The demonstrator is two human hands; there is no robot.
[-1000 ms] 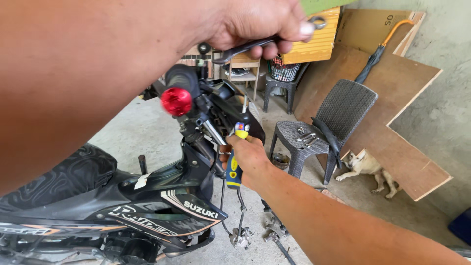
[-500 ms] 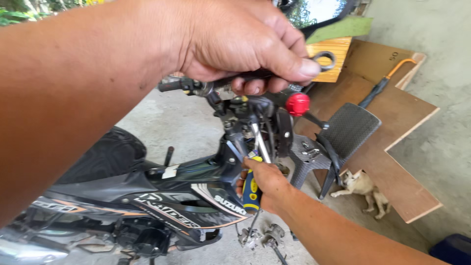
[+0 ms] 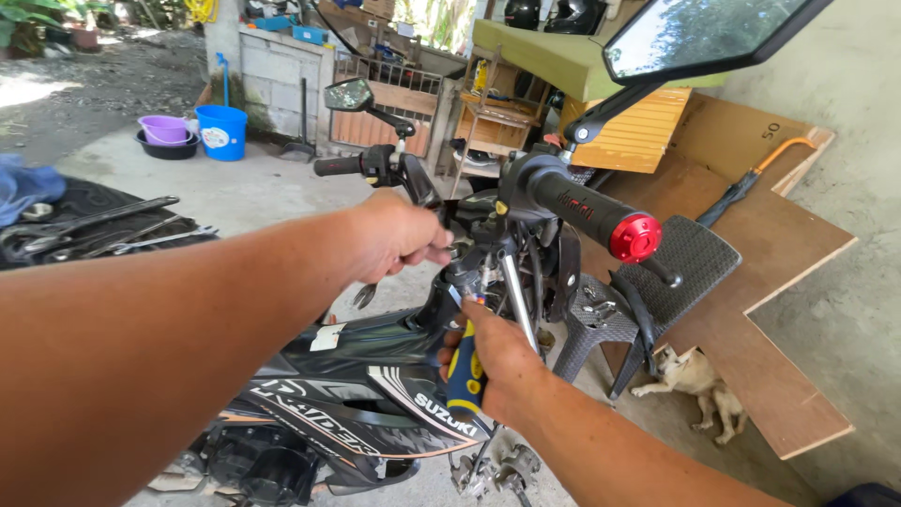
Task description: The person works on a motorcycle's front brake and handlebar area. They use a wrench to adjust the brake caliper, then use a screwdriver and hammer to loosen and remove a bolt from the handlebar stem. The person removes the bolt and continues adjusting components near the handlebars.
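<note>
A blue-and-yellow screwdriver (image 3: pixel 464 368) is gripped in the right hand (image 3: pixel 497 361), the fingers wrapped tight around its handle, and its shaft is pointed up into the steering head of the motorcycle (image 3: pixel 375 394), just below the handlebar. A wrench (image 3: pixel 368 293) is clasped in the left hand (image 3: pixel 399 237), fingers clenched around it; its open jaw end is seen hanging below the fist, while the other end is hidden at the handlebar centre. Both hands are set close together, the left above the right.

The right handlebar grip (image 3: pixel 582 211), black with a red end cap (image 3: pixel 635 238), is turned toward the camera, and a mirror (image 3: pixel 704 33) is mounted above it. The far grip (image 3: pixel 340 166) and a second mirror (image 3: pixel 349 94) are seen beyond the left hand. A grey plastic chair (image 3: pixel 685 263) is placed just beside the motorcycle, with a cat (image 3: pixel 690 376) lying next to its legs on the concrete. Plywood sheets (image 3: pixel 770 282) are leaned against the wall. Spanners are laid out on a dark cloth (image 3: pixel 84 221) to the left, and a blue bucket (image 3: pixel 221 131) is stood farther back.
</note>
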